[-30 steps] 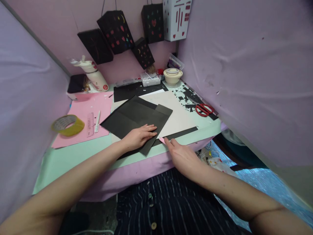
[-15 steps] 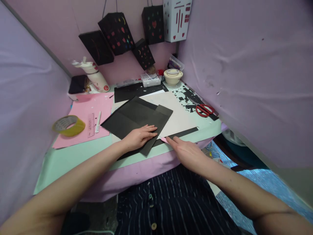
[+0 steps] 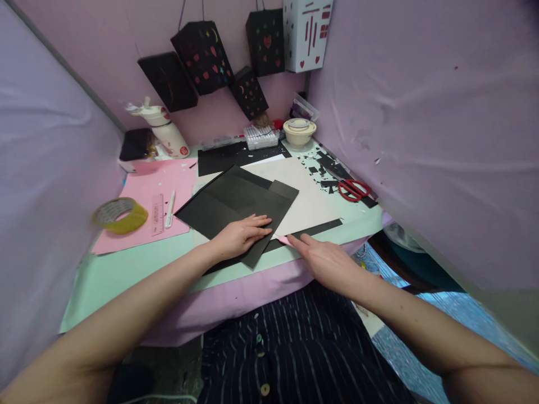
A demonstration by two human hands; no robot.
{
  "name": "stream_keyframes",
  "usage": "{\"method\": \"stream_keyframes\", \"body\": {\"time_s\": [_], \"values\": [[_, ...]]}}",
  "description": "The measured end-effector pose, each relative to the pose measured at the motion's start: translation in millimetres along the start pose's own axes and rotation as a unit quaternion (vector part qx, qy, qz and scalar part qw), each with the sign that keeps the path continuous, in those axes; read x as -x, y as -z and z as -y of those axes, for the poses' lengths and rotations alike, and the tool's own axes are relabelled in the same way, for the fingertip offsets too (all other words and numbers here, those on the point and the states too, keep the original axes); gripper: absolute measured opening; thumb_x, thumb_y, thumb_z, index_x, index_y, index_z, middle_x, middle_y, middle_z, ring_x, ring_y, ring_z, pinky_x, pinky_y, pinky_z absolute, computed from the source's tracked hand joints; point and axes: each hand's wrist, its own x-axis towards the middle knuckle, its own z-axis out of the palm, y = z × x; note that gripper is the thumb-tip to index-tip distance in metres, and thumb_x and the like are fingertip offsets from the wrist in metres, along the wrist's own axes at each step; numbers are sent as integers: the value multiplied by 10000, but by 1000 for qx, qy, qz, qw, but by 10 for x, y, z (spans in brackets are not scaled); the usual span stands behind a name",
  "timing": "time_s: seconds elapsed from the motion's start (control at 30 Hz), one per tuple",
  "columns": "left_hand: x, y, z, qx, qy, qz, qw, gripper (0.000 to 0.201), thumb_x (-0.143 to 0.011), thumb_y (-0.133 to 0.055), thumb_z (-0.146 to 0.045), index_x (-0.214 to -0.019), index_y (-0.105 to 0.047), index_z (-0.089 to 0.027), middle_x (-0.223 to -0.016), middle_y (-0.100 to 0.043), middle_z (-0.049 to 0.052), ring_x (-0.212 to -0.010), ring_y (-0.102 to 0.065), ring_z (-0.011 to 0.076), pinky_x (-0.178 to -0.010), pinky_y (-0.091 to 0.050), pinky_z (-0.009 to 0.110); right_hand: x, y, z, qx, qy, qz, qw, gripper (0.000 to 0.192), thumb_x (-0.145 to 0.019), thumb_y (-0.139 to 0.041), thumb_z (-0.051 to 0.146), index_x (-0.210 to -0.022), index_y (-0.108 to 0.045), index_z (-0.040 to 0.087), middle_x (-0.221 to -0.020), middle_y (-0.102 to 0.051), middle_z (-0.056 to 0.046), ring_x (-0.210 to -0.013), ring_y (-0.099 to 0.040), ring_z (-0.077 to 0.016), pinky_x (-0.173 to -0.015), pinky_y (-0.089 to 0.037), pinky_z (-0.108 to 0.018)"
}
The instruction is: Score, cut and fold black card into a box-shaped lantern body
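Evidently creasing: the left hand (image 3: 239, 237) lies spread flat on the black paper (image 3: 236, 205) on the table (image 3: 138, 264), while beside it the right hand (image 3: 326, 261) pinches a pink tool (image 3: 283, 239) at the sheet's edge, which likely wants firm, steady pressure.

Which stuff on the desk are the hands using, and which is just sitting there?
In use:
left hand flat on folded black paper
right hand holding small pink tool

Lying about:
red scissors
yellow tape roll
pink ruler
white pen
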Motion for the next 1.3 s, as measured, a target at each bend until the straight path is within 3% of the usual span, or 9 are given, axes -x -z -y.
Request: {"method": "stream_keyframes", "body": {"time_s": [1.13,1.3], "values": [[7,-6,2,1,3,-2,1000,314,-983,-451,-236,-1230,-643,-267,-1369,-563,50,-1315,-484,201,-1121,-372,469,-32,-66,-147,-5,21,-18,1000,664,-881,-345,66,-1497,-258,297,-1134,-573,-89,-728,-623,-168,-607,-394,-280],[11,-18,11,-6,0,-4,1000,313,-986,-435,-239,-1206,-657,-246,-1363,-569,62,-1304,-498,206,-1120,-374,462,118,-95,-167,-14,9,-29,999,668,-880,-348,52,-1497,-262,295,-1079,-572,-79,-694,-604,-155,-569,-360,-262]]}}
